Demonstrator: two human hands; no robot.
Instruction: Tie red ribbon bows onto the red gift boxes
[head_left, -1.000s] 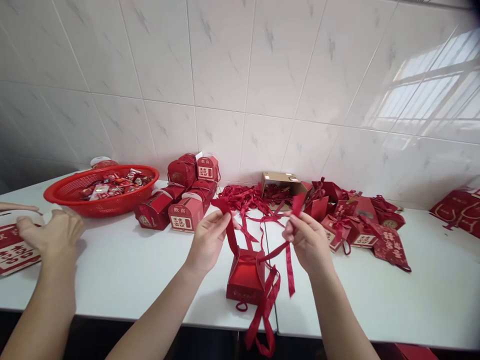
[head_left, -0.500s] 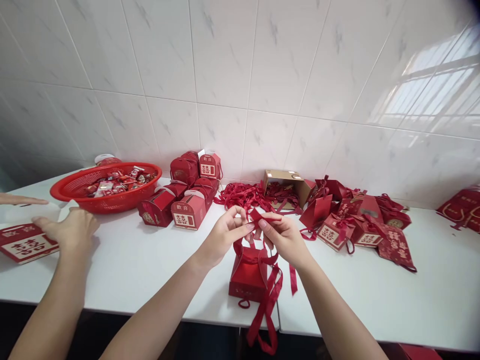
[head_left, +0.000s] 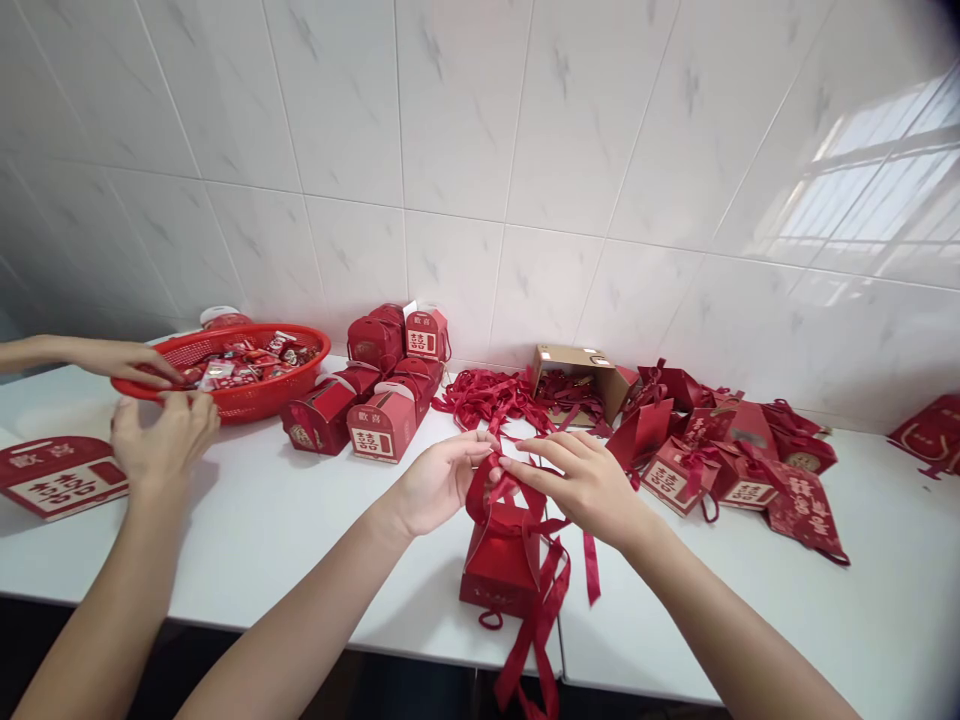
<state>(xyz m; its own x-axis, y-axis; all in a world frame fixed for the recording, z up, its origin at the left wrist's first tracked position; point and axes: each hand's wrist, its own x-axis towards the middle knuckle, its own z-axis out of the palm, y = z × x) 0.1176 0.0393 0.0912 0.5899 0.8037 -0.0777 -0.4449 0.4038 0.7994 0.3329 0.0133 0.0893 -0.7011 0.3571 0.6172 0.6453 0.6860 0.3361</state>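
Gripped ribbon [head_left: 477, 496] in left hand [head_left: 441, 484], directly above upright box [head_left: 501, 568] on table [head_left: 300, 540], near front edge. Touched ribbon with extended fingers of right hand [head_left: 591, 482]; could not confirm closure. Called for even tension in 2 ends, flat ribbon and uncrushed box sides.

The person's left forearm [head_left: 315, 610] and right forearm [head_left: 710, 610] slant inward over the tabletop's [head_left: 262, 500] front edge. The left hand [head_left: 442, 482] faces palm inward, fingers bent; the right hand [head_left: 592, 482] faces palm down, fingers stretched leftward.
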